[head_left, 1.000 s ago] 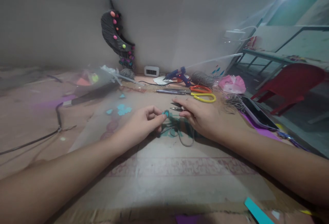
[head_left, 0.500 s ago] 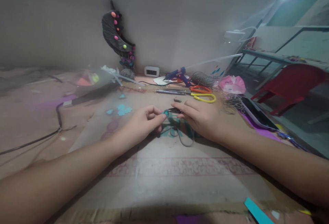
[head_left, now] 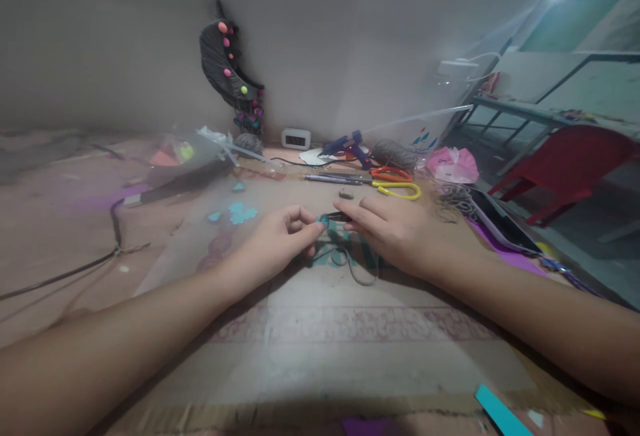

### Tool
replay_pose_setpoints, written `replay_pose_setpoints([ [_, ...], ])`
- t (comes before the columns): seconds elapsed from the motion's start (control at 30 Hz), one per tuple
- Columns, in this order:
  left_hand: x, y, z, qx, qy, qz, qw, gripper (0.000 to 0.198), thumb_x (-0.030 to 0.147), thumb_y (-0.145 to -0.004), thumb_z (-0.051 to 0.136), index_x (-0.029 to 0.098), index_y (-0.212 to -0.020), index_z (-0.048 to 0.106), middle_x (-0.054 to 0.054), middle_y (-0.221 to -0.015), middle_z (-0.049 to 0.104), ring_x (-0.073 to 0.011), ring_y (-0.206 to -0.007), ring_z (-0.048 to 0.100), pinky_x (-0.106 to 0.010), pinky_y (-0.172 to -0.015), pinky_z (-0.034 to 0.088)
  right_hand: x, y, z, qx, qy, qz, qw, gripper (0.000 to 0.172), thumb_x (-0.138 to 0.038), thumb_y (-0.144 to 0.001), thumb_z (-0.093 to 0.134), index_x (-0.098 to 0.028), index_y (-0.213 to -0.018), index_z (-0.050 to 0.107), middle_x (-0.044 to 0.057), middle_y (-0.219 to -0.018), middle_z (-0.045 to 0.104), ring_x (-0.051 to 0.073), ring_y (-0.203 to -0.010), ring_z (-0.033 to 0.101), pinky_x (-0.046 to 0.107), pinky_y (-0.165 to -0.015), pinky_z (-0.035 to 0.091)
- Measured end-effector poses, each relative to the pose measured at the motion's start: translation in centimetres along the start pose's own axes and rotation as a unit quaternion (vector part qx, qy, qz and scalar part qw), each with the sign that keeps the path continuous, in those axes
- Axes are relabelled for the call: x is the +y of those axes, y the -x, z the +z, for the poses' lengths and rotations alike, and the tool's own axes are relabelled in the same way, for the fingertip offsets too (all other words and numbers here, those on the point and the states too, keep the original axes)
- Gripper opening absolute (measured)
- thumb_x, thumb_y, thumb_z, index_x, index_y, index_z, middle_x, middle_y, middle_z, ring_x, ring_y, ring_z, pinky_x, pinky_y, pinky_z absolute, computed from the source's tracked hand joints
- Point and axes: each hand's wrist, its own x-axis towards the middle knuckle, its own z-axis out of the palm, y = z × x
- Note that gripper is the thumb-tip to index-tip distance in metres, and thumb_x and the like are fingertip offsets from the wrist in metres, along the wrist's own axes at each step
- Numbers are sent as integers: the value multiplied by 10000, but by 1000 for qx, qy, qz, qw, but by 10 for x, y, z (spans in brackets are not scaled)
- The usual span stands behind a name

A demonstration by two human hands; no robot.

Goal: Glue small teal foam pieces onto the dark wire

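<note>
My left hand pinches a small teal piece between thumb and fingertips. My right hand grips a small dark pointed tool, most of it hidden under the fingers. Its tip meets the teal piece; whether it is scissors or tweezers I cannot tell. A grey cord curls on the sheet below the hands, one end running toward the left fingers. Just beyond the right fingers lies a small grey object. Teal flower-shaped cutouts rest left of the hands.
Behind the hands are scissors with yellow and orange handles, a blue glue gun, a white digital clock and grey yarn. A phone lies right. A teal strip sits at the near edge of the plastic-covered board.
Both hands stay in nearly the same place. The dark tool's tip has shifted slightly at the teal piece, and the view has moved a little.
</note>
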Motion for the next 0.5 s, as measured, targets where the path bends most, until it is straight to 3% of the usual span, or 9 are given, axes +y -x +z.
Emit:
replay_pose_setpoints([
  [0.5, 0, 1, 0, -2, -7, 6, 1000, 229, 383, -848, 604, 190, -751, 526, 37, -573, 588, -107, -538, 520, -238, -535, 352, 0, -1, -5, -41, 0, 3, 999, 345, -322, -1005, 443, -113, -1178, 656, 59, -785, 666, 141, -648, 557, 285, -590, 371],
])
